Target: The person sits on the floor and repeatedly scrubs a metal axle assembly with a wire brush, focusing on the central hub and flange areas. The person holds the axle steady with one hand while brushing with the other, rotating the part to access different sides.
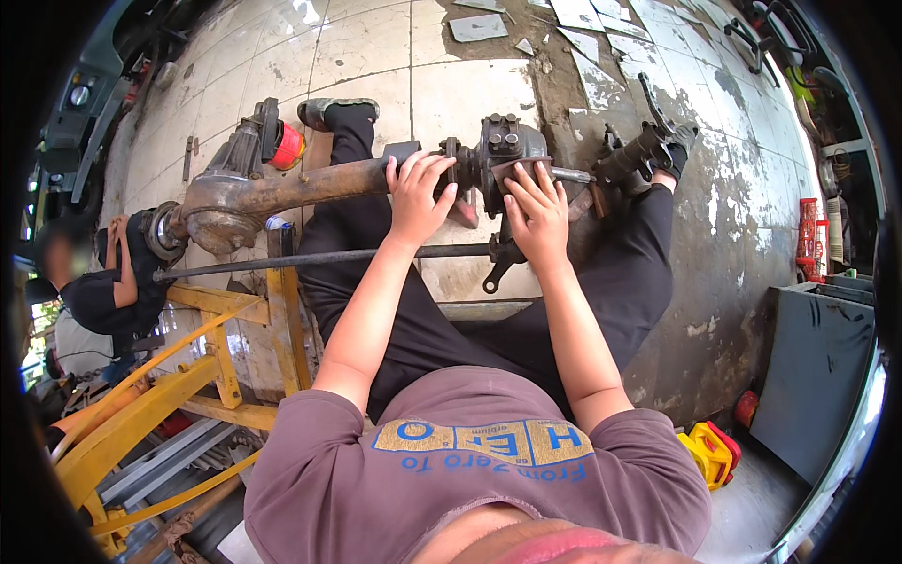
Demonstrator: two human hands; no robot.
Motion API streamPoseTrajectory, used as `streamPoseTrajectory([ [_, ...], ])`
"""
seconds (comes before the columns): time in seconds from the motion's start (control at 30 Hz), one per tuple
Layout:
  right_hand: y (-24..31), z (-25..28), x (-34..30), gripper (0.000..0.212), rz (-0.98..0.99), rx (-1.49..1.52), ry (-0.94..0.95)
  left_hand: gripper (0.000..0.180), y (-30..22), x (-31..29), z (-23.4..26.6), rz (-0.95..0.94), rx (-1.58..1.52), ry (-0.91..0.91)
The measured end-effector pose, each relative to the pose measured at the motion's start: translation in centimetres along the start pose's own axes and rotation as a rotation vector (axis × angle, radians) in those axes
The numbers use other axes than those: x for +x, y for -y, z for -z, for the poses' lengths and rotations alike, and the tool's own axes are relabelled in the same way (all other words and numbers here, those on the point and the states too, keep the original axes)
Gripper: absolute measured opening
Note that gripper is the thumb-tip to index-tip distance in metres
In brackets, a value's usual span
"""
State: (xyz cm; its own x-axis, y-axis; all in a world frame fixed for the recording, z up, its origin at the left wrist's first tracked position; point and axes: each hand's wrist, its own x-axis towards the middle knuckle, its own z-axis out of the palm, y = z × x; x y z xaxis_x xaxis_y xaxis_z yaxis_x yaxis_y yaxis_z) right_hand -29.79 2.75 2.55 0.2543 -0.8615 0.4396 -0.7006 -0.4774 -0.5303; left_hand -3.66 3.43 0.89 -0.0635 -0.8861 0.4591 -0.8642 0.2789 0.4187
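Note:
A vehicle axle [329, 185] lies across in front of me, its rusty tube running from a round differential housing [221, 211] on the left to a dark steering knuckle [505, 141] with several bolts on top. My left hand [418, 197] rests on the tube's right end, fingers stretched and apart, their tips and thumb at the flange [453, 160]. My right hand [537, 214] lies on the near face of the knuckle, fingers spread flat over the metal. A long thin rod [366, 256] passes under my left forearm to a bracket [503, 258] below the knuckle.
A yellow metal frame [225, 362] stands at left; beyond it another person [113, 273] sits by the axle's far end. A red-yellow can [287, 146] stands near the differential. Broken tiles [477, 28] litter the floor. At right are a grey cabinet [813, 376] and a yellow container [707, 454].

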Motion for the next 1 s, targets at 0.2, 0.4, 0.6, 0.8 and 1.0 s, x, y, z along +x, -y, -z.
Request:
streamPoseTrajectory([
  [0.2,0.1,0.0,-2.0,0.032,-0.007,-0.031,0.038,0.045,-0.4,-0.8,-0.2,-0.004,-0.003,0.000],
  [0.4,0.3,-0.4,-1.5,0.034,-0.025,0.015,0.039,0.045,-0.2,-0.4,-0.1,0.006,0.008,0.010],
  [0.6,0.1,0.3,0.0,0.031,-0.020,0.023,0.035,0.047,0.2,-0.4,-0.1,0.004,0.005,0.009],
  [0.8,0.0,0.4,-1.6,0.028,-0.003,-0.016,0.034,0.047,0.0,-0.6,0.0,-0.002,0.005,0.012],
  [1.0,0.0,0.2,-1.8,0.027,-0.020,0.000,0.032,0.047,-0.1,-0.5,0.0,0.001,0.003,0.018],
])
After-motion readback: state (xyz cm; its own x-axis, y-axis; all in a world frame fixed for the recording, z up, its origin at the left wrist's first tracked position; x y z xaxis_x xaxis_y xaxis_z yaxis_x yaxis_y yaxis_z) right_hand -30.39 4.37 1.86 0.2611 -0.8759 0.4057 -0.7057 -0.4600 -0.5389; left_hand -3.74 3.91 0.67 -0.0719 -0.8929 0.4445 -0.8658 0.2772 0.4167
